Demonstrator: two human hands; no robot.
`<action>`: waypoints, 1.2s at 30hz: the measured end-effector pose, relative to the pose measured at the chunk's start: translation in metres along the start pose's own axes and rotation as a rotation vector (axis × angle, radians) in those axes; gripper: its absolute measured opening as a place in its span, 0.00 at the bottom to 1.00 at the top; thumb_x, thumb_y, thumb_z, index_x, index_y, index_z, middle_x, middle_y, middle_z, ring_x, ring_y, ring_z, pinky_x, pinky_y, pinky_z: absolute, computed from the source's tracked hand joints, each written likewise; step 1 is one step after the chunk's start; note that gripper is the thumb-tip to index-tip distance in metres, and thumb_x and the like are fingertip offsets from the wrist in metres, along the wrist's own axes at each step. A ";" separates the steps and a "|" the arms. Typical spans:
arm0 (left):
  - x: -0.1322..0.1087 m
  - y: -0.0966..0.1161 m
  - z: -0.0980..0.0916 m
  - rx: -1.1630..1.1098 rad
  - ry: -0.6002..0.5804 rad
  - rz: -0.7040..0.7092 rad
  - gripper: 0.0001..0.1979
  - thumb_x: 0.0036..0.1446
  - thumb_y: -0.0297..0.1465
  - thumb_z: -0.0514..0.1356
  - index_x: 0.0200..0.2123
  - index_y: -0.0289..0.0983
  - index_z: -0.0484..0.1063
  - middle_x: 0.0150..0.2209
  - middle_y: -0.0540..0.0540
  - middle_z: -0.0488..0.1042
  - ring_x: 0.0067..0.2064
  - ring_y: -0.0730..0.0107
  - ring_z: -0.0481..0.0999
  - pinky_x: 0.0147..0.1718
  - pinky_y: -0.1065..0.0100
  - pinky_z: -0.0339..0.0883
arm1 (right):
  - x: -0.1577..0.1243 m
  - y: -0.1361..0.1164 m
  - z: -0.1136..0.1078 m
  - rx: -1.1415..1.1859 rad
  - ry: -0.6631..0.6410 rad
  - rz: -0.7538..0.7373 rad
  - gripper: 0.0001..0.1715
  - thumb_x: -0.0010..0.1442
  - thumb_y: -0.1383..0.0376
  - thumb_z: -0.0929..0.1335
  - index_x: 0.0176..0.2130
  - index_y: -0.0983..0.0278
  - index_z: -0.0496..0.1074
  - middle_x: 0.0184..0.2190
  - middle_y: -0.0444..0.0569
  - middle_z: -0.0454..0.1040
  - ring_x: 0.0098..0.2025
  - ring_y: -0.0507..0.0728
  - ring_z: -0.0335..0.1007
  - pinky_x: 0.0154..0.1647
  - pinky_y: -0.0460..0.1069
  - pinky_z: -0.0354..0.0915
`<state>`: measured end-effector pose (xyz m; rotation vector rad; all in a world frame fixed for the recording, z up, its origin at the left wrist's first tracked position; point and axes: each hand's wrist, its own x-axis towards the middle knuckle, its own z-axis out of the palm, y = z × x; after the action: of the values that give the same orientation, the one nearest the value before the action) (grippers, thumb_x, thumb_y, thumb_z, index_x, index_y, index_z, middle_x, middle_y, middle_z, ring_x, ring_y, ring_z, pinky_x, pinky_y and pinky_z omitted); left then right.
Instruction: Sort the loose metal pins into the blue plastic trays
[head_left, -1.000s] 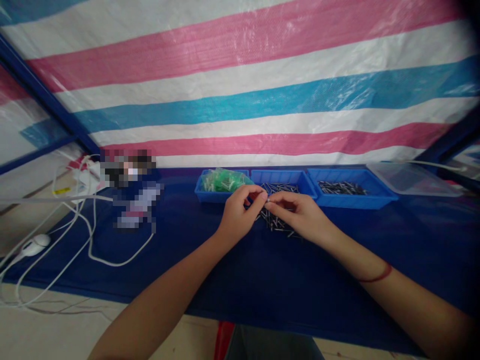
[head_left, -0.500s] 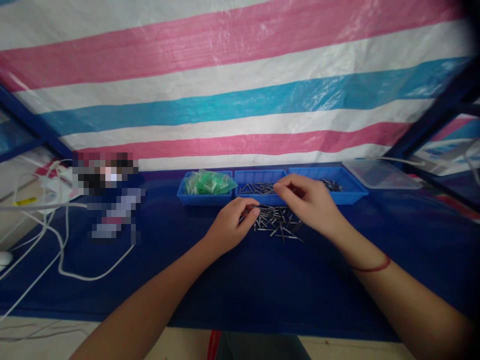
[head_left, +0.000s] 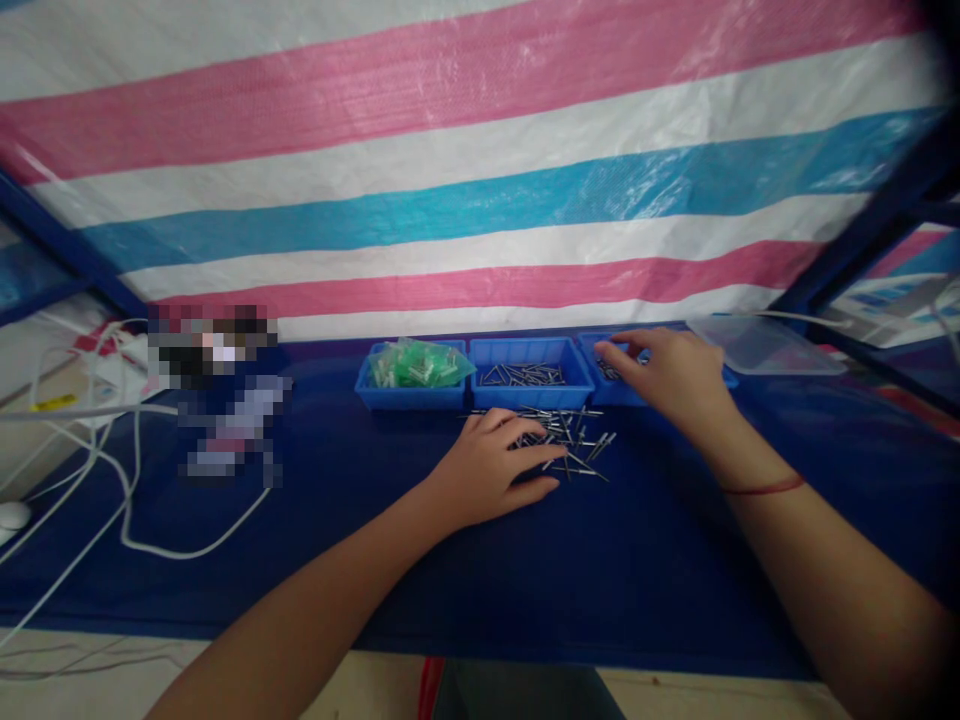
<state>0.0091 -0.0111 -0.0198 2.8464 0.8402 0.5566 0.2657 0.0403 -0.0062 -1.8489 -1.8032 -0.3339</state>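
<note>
Right hand [head_left: 671,375] shifted over rightmost of three bins [head_left: 616,392], grip unclear; left hand [head_left: 486,468] spread over pins [head_left: 574,436].

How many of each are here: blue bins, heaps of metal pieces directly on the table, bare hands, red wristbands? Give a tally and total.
Blue bins: 3 (left bin, middle bin, right bin)
Heap of metal pieces: 1
Bare hands: 2 (left hand, right hand)
Red wristband: 1
Total: 7

Thin silvery-dark metal pins [head_left: 574,437] strewn crisscross in loose heap, mid-scene, partly covered. Right blue tray [head_left: 613,393] upright, farther and to right, partly hidden, small metal pieces [head_left: 609,370] inside.
</note>
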 end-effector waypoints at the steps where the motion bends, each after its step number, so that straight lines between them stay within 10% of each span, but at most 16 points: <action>1: 0.000 0.002 0.001 0.019 -0.011 0.014 0.18 0.63 0.41 0.52 0.53 0.45 0.69 0.54 0.47 0.69 0.55 0.57 0.62 0.48 0.57 0.55 | -0.001 -0.005 -0.003 0.020 0.026 0.003 0.21 0.59 0.50 0.62 0.38 0.60 0.77 0.30 0.51 0.77 0.34 0.64 0.71 0.29 0.52 0.53; 20: 0.003 -0.008 0.007 0.138 0.023 -0.063 0.11 0.65 0.34 0.52 0.44 0.41 0.74 0.40 0.48 0.75 0.42 0.67 0.69 0.39 0.64 0.54 | -0.033 -0.068 -0.018 0.329 -0.099 -0.319 0.10 0.59 0.63 0.64 0.34 0.61 0.75 0.30 0.47 0.77 0.34 0.58 0.70 0.39 0.54 0.60; 29: 0.004 -0.009 0.003 -0.356 0.423 -0.329 0.11 0.63 0.30 0.52 0.44 0.36 0.73 0.42 0.44 0.75 0.43 0.67 0.73 0.43 0.67 0.65 | -0.036 -0.076 -0.022 0.643 -0.324 -0.345 0.11 0.58 0.62 0.66 0.39 0.62 0.75 0.34 0.46 0.77 0.30 0.53 0.69 0.34 0.49 0.64; 36: 0.004 -0.007 0.007 -0.590 0.469 -0.433 0.10 0.62 0.32 0.54 0.43 0.36 0.71 0.42 0.44 0.76 0.41 0.67 0.74 0.41 0.67 0.67 | -0.042 -0.084 -0.011 1.029 -0.307 -0.118 0.11 0.57 0.57 0.68 0.35 0.62 0.73 0.31 0.47 0.76 0.32 0.54 0.71 0.32 0.49 0.67</action>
<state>0.0117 -0.0029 -0.0266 1.9540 1.0896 1.1879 0.1821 -0.0038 -0.0027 -1.0771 -1.7498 0.7538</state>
